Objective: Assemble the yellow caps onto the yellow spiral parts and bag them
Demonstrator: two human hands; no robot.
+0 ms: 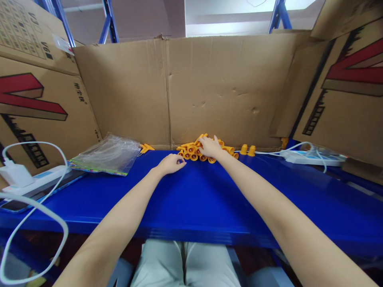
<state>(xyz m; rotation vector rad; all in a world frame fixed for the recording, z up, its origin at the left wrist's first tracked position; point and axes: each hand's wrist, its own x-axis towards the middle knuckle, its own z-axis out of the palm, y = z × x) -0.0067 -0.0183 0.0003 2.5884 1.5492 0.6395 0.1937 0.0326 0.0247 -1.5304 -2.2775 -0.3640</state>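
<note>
A pile of small yellow plastic cone-shaped cups (194, 157) lies on the blue table against the cardboard, several with their round mouths facing me. My right hand (210, 146) reaches over the top of the pile, its fingers apart and touching the pieces; some fingertips are partly hidden among them. Just left of the pile and close to the tabletop is my left hand (171, 164). Its fingers curl toward the thumb, and whatever may be between them is too small to make out. Thin yellow pieces (188, 145) lie along the pile's upper left side.
Two yellow cups (247, 150) stand right of the pile. Clear plastic bags (106, 153) lie left, beside more thin yellow pieces (146, 148). Power strips (314, 158) with white cables sit at both sides. Cardboard walls (227, 87) enclose the blue table (197, 203).
</note>
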